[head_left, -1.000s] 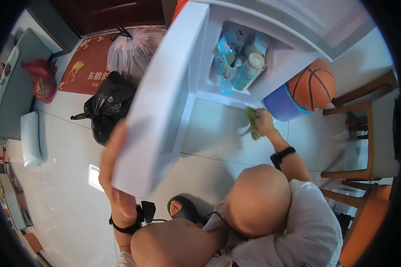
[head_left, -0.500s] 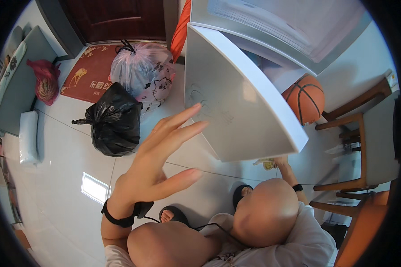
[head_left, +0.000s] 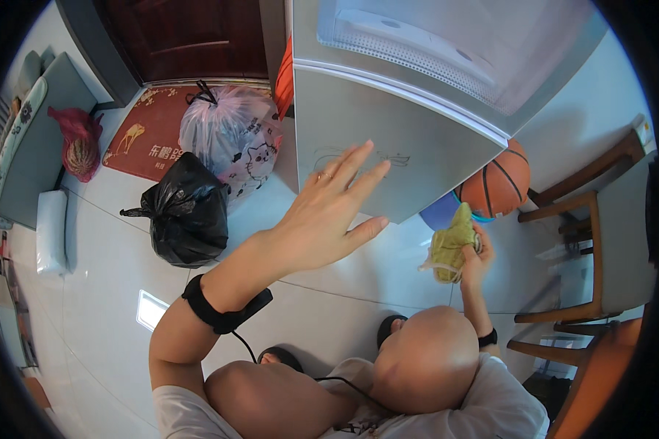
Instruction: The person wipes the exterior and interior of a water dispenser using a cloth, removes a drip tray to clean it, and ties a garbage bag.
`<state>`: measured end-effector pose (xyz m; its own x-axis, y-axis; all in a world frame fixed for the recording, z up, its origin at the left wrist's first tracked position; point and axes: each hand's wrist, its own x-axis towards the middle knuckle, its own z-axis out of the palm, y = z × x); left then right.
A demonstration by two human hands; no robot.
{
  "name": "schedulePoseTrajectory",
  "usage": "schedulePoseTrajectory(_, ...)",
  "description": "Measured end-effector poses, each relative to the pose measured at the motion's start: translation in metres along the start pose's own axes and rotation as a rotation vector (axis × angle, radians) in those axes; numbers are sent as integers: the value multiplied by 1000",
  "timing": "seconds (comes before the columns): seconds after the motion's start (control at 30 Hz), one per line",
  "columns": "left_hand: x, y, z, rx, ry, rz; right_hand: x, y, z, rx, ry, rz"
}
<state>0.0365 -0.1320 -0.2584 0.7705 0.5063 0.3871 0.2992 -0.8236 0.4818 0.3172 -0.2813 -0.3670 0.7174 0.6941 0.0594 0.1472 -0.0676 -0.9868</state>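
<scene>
My left hand (head_left: 338,197) is stretched out in front of the grey lower door (head_left: 403,146) of a refrigerator, fingers extended and holding nothing. Its fingertips overlap faint scribbles on the door; whether they touch it I cannot tell. The door lies flush under the upper section. Below the door's right corner, my right hand (head_left: 477,256) grips a yellow-green bundle (head_left: 451,247) with a pale, loose edge. It may be a cloth or a filled bag; its exact kind is unclear.
A basketball (head_left: 495,183) rests on a blue-purple container (head_left: 442,213) beside the refrigerator. A black garbage bag (head_left: 187,216) and a clear patterned bag (head_left: 234,139) stand at the left, by a red doormat (head_left: 140,139). Wooden chairs (head_left: 597,256) line the right side.
The lower refrigerator door has swung from ajar to closed, with my left hand moving right and forward alongside it. My right hand and the yellow-green bundle have come out from behind the door.
</scene>
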Motion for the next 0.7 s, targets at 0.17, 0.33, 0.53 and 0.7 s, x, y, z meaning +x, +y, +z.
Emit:
schedulePoseTrajectory(0.17, -6, 37, -37, -171, -109, -95, -8, -93, 14, -89, -88, -537)
schedulePoseTrajectory(0.33, 5, 70, -70, -439, -7, -204, -30, -160, 56, 339, -209, -288)
schedulePoseTrajectory(0.53, -27, 71, -60, -478, 428, -383, -36, -179, 97, -23, -791, -451)
schedulePoseTrajectory(0.7, -23, 66, -59, -422, 669, -568, -49, -159, 95, -317, -885, -629)
